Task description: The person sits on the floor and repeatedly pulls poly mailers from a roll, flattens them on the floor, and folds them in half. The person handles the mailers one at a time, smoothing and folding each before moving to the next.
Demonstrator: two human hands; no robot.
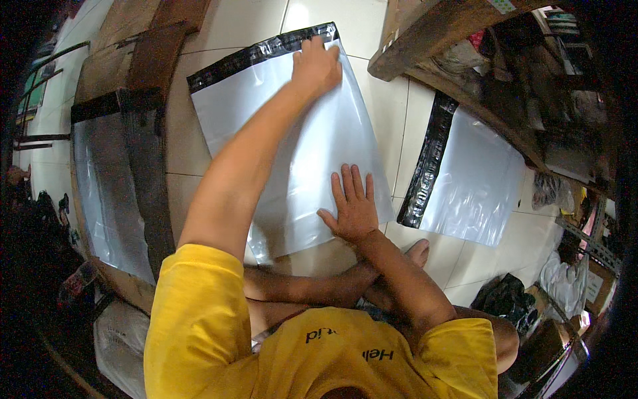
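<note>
1. Left hand (318,66): arm stretched out, fingers curled down onto the far black flap edge of the white poly mailer bag (292,146). It presses the strip; whether anything is pinched between the fingers, cannot tell.
2. Right hand (352,206): flat, fingers spread wide, palm down on the near right part of the same bag. Nothing held, just pinning it to the floor.
3. Bag position: lies flat on the tiled floor (372,26), spanning between the two hands. Black adhesive strip (259,52) runs along its far edge, directly under and to the left of the left hand. Near edge sits just below the right hand, close to the person's crossed legs.
4. To the right of the right hand: second white mailer bag (472,183) with a black strip (428,159) on its left edge, flat on the floor, near but not touching the first.
5. To the left of the left arm: brown cardboard box (143,73) holding a stack of the same bags (106,186), close beside the first bag.
6. Beyond and to the right of the left hand: wooden shelf unit (432,30) with clutter, well apart from both hands.
7. Person wears a yellow shirt (199,319) and sits on the floor.
</note>
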